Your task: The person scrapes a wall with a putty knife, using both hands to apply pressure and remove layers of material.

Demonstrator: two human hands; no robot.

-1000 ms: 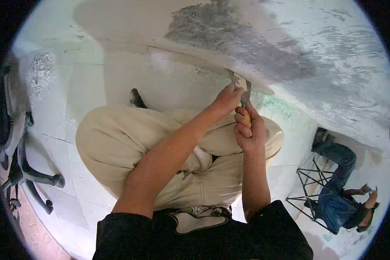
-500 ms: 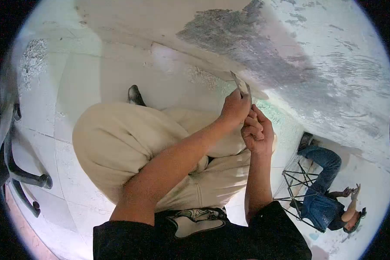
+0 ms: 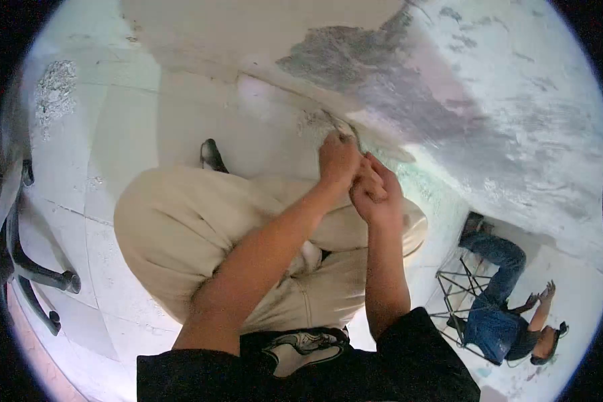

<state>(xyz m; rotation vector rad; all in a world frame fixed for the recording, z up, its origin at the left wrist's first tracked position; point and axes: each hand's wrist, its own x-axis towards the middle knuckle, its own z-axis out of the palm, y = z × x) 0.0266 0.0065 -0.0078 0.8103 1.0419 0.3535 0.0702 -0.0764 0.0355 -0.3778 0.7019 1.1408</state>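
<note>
My left hand is closed around a flat scraper-like tool, whose blade points up and left at the foot of the wall. Just right of it, my right hand has its fingers curled close against the left one, apparently on the tool's lower end, which the fingers hide. Beyond the blade rises the wall, with a rough grey patch across its pale surface. White crumbs lie on the floor beside the blade.
Another person in jeans sits on a folding stool at the right, both hands raised. A chair's dark legs stand at the far left. More debris lies at the upper left. My shoe shows beyond my knee.
Both my hands and the tool have moved left and slightly up along the foot of the wall. The other person's raised hands have shifted slightly.
</note>
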